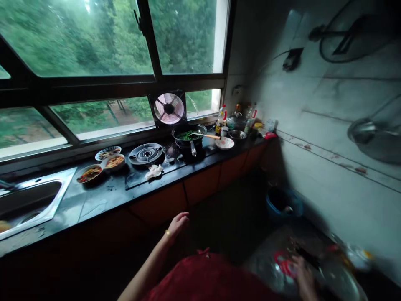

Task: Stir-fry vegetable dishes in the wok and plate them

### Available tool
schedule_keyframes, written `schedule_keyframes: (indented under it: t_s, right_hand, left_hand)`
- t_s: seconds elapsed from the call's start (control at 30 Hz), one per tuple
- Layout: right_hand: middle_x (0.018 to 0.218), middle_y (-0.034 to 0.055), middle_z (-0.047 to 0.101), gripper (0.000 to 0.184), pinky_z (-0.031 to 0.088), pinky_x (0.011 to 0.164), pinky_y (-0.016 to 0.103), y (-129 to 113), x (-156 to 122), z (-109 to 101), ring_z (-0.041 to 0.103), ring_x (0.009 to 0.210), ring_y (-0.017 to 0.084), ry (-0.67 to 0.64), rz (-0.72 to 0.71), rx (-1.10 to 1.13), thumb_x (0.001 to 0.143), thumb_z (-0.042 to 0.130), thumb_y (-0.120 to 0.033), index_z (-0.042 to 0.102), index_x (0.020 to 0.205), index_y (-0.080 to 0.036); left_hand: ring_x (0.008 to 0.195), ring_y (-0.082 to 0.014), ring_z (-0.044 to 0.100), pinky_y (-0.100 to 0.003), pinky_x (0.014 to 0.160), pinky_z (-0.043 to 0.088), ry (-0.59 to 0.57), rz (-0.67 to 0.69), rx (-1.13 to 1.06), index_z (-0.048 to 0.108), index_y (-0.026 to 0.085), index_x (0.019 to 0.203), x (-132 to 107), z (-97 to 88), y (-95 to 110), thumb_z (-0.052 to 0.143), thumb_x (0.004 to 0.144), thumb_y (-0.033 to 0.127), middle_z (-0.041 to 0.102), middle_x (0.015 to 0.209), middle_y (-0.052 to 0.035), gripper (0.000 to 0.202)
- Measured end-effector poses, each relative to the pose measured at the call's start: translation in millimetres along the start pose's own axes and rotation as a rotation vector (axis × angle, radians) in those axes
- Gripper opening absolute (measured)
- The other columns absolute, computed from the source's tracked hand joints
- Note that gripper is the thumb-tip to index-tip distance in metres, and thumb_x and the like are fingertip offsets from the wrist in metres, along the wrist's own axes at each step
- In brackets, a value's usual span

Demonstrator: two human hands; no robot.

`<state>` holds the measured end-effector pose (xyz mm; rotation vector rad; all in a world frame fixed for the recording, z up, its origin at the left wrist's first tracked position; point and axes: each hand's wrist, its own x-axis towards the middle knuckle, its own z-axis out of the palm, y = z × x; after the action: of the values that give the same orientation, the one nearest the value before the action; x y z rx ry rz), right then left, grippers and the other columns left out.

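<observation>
My left hand (pixel 178 223) hangs in the air in front of the counter, fingers loosely curled together and nothing in them. My right hand (pixel 302 271) reaches down at the lower right, smeared by motion. It is beside a red-and-clear plastic bag (pixel 283 264) and a long dark object whose kind I cannot make out; whether it grips either is unclear. On the stove sits a wok (pixel 189 133) with green vegetables. A wooden-handled spatula (pixel 208 136) rests across it, its handle toward a patterned white bowl (pixel 224 143).
Dishes of food (pixel 90 173) stand between the sink (pixel 67 177) and a bare burner (pixel 146 154). A crumpled white cloth (pixel 153 172) lies at the stove's front. Bottles (pixel 222 115) crowd the back corner. A blue bin (pixel 283 202) stands by the tiled wall.
</observation>
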<state>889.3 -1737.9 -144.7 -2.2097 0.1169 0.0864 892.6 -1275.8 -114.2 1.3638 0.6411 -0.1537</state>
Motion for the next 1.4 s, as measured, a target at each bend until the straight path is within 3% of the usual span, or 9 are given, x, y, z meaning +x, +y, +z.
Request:
schedule_keyframes:
  t_s: [0.07, 0.27, 0.47, 0.7, 0.9, 1.03, 1.17, 1.27, 1.4]
  right_hand:
    - [0.062, 0.014, 0.065, 0.051, 0.054, 0.047, 0.055, -29.9, 104.8, -0.7, 0.066, 0.048, 0.038, 0.078, 0.05, 0.124, 0.078, 0.02, -0.065, 0.06, 0.076, -0.034]
    - [0.085, 0.0119, 0.073, 0.042, 0.06, 0.076, 0.046, -182.9, 382.0, 28.0, 0.073, 0.081, 0.029, -0.117, -0.294, 0.017, 0.077, 0.044, -0.048, 0.063, 0.104, -0.021]
    - [0.123, 0.0172, 0.065, 0.045, 0.043, 0.107, 0.047, -285.1, 528.3, 87.2, 0.061, 0.116, 0.03, -0.203, -0.709, -0.184, 0.08, 0.052, -0.031, 0.062, 0.121, -0.014]
    - [0.148, 0.0159, 0.043, 0.055, 0.042, 0.108, 0.05, -331.5, 580.4, 133.0, 0.046, 0.133, 0.03, -0.451, -1.309, -0.411, 0.082, 0.063, -0.028, 0.053, 0.136, -0.021]
    - [0.131, 0.0132, 0.06, 0.019, 0.051, 0.099, 0.041, -389.3, 571.8, 147.4, 0.056, 0.124, 0.027, -0.643, -1.587, -0.276, 0.089, 0.054, -0.026, 0.072, 0.093, -0.021]
    - [0.116, 0.0145, 0.068, 0.024, 0.054, 0.093, 0.037, -457.2, 587.4, 112.2, 0.065, 0.11, 0.025, -0.636, -1.581, -0.147, 0.091, 0.051, -0.03, 0.071, 0.094, -0.017]
    - [0.081, 0.0057, 0.072, 0.029, 0.054, 0.067, 0.029, -537.7, 613.8, 81.5, 0.067, 0.066, 0.017, -0.501, -1.402, -0.173, 0.087, 0.059, -0.043, 0.072, 0.09, -0.016]
    - [0.062, 0.0013, 0.064, 0.027, 0.049, 0.066, 0.029, -577.3, 620.0, 96.7, 0.062, 0.06, 0.016, -0.431, -1.288, -0.275, 0.08, 0.066, -0.042, 0.072, 0.078, -0.015]
    - [0.065, 0.0043, 0.066, 0.024, 0.05, 0.071, 0.033, -588.9, 620.2, 133.8, 0.064, 0.068, 0.02, -0.419, -1.026, -0.105, 0.079, 0.067, -0.035, 0.072, 0.078, -0.011]
  left_hand:
    - [0.059, -0.009, 0.057, -0.019, 0.055, 0.039, 0.027, 0.031, -0.042, 0.062, 0.014, 0.101, 16.7, 24.2, 25.8, 0.077, 0.063, 0.037, 0.063, 0.075, -0.0016, 0.046]
    - [0.074, -0.0133, 0.064, -0.023, 0.067, 0.047, 0.154, 0.112, -0.181, 0.062, 0.015, 0.112, 69.4, 57.4, 103.5, 0.075, 0.072, 0.04, 0.068, 0.093, -0.0084, 0.049]
    - [0.072, -0.0144, 0.066, -0.027, 0.064, 0.054, 0.16, 0.036, -0.435, 0.047, 0.018, 0.13, 162.3, 68.9, 178.4, 0.056, 0.091, 0.039, 0.065, 0.094, -0.008, 0.044]
    - [0.054, -0.0135, 0.064, -0.021, 0.046, 0.05, -0.072, -0.248, -0.605, 0.052, 0.013, 0.106, 258.6, 75.7, 263.8, 0.056, 0.091, 0.036, 0.065, 0.077, -0.0067, 0.027]
    - [0.037, -0.003, 0.039, -0.012, 0.035, 0.027, 0.057, -0.115, -0.576, 0.049, 0.017, 0.107, 274.5, 103.2, 248.2, 0.065, 0.081, 0.029, 0.048, 0.06, 0.0067, 0.033]
    - [0.039, -0.0036, 0.039, -0.014, 0.037, 0.029, 0.124, -0.073, -0.598, 0.046, 0.018, 0.106, 279.2, 140.6, 243.8, 0.066, 0.076, 0.031, 0.047, 0.06, 0.0074, 0.039]
    - [0.04, -0.0042, 0.04, -0.014, 0.038, 0.03, 0.192, -0.083, -0.606, 0.046, 0.017, 0.107, 283.0, 162.9, 253.1, 0.064, 0.076, 0.029, 0.048, 0.06, 0.0068, 0.038]
    - [0.04, -0.0046, 0.04, -0.014, 0.038, 0.03, 0.213, -0.092, -0.59, 0.046, 0.017, 0.11, 281.8, 162.8, 255.3, 0.063, 0.078, 0.029, 0.048, 0.059, 0.0064, 0.038]
    - [0.039, -0.0048, 0.04, -0.014, 0.036, 0.027, 0.199, -0.082, -0.558, 0.048, 0.015, 0.111, 277.8, 148.1, 250.1, 0.066, 0.075, 0.033, 0.048, 0.057, 0.0065, 0.043]
